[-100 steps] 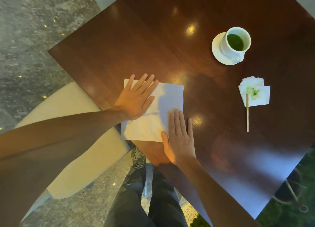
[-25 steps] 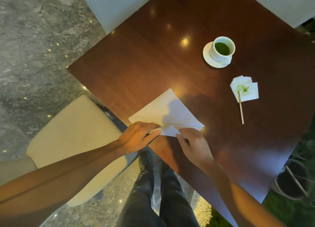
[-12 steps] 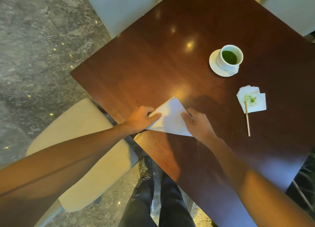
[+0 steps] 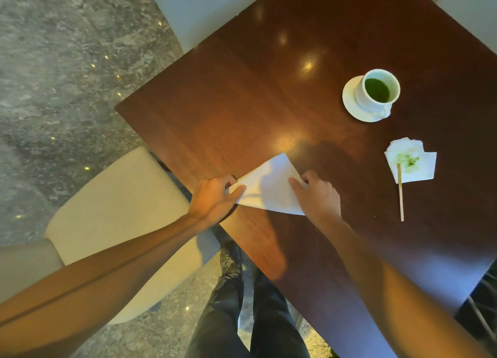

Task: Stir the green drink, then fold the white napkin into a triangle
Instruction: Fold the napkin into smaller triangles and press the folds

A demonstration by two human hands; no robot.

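Observation:
The white napkin [image 4: 269, 189] lies as a small triangle near the front left edge of the dark wooden table [image 4: 242, 102], its tip pointing away from me. My left hand [image 4: 215, 200] pinches its left corner. My right hand [image 4: 316, 196] grips its right edge, fingers curled over the paper. At the back right a white cup of green drink [image 4: 377, 89] stands on a white saucer [image 4: 349, 102]. A wooden stir stick [image 4: 400, 193] rests with its upper end on a green-stained napkin [image 4: 411, 164] to the right.
A cream chair [image 4: 115, 217] stands just left of the table corner, and pale chairs [image 4: 193, 5] stand at the far side. My legs and shoes [image 4: 231, 258] are below the table's front edge. The floor is grey stone.
Four seconds ago the napkin lay flat under both palms; one second ago it was a wide triangle. It is now a smaller triangle, with both hands holding its sides.

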